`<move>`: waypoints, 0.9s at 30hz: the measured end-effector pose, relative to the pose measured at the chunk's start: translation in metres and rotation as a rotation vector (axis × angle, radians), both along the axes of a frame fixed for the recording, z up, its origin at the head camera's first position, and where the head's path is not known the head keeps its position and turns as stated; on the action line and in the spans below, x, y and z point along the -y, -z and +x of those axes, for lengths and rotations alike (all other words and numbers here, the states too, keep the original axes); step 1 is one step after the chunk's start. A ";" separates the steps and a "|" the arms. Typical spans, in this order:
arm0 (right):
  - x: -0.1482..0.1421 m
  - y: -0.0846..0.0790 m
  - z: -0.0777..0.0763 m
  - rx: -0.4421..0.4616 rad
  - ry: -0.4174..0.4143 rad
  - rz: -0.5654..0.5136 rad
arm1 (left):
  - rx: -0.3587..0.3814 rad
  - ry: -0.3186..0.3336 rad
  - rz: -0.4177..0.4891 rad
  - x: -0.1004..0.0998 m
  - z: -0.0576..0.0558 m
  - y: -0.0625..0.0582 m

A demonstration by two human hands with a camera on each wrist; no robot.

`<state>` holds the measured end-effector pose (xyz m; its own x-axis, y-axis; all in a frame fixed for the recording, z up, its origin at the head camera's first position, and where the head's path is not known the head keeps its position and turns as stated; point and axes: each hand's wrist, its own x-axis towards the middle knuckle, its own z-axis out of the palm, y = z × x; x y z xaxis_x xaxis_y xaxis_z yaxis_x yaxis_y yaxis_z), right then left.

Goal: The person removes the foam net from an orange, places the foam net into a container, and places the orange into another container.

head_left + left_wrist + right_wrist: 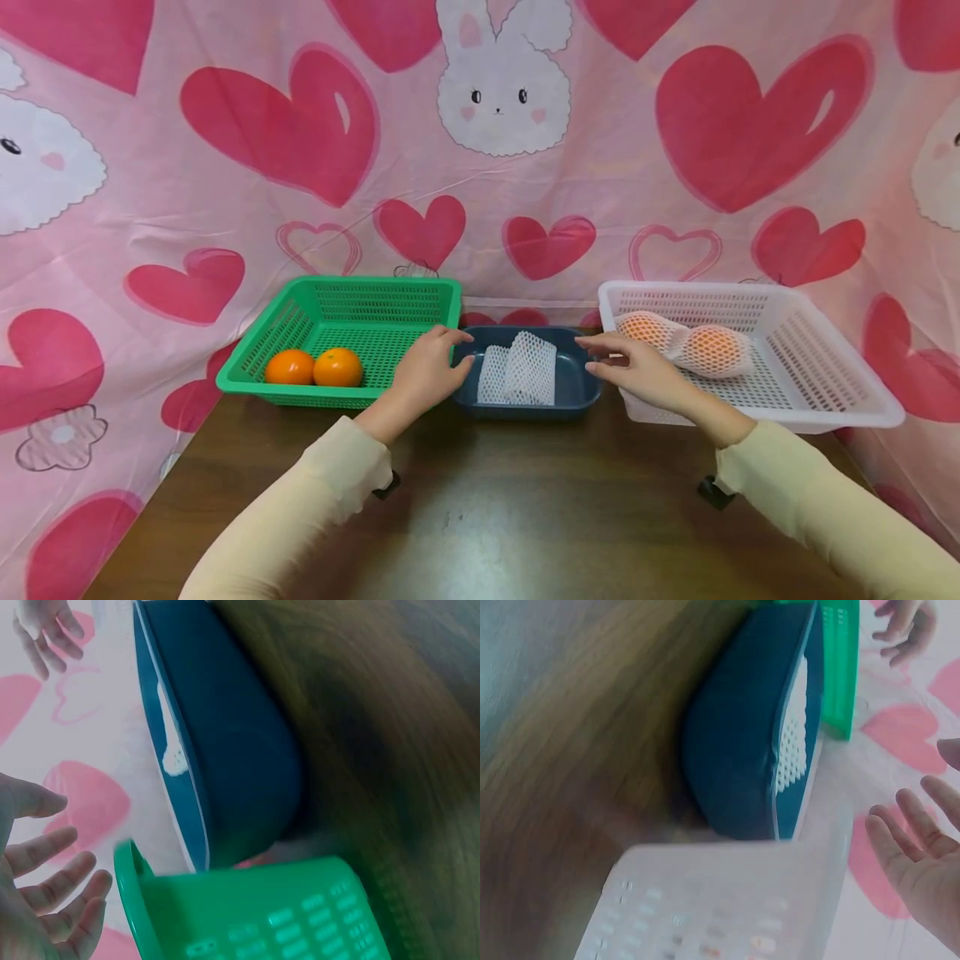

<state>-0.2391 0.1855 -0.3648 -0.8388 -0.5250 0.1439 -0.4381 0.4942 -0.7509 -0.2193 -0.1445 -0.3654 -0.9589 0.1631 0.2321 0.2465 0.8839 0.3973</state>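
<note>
My left hand [429,367] hovers by the left end of a dark blue tub [480,412], near the green basket's right rim. At the tub's other end is my right hand [637,367], over the near-left part of the white basket. In the left wrist view the left hand [52,885] has spread, relaxed fingers and holds nothing. The right wrist view shows the right hand [922,855] bare too, fingers loosely extended. Two white foam net sleeves [531,368] lie overlapping inside the tub.
The green basket [386,287] at left holds two oranges [337,367]. In the white basket [817,333] at right are two orange fruits in foam nets [714,350]. All three containers stand on a brown wooden table [517,500], before a pink heart-patterned cloth [540,183].
</note>
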 end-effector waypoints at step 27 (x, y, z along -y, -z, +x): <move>-0.109 0.016 -0.015 -0.415 0.150 0.237 | 0.133 0.126 0.218 -0.073 -0.005 0.018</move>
<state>-0.2543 0.2941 -0.3807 -0.8049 -0.4615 0.3731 -0.5871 0.7106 -0.3877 -0.2238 -0.0711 -0.3830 -0.9588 0.2426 0.1481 0.2816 0.7401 0.6106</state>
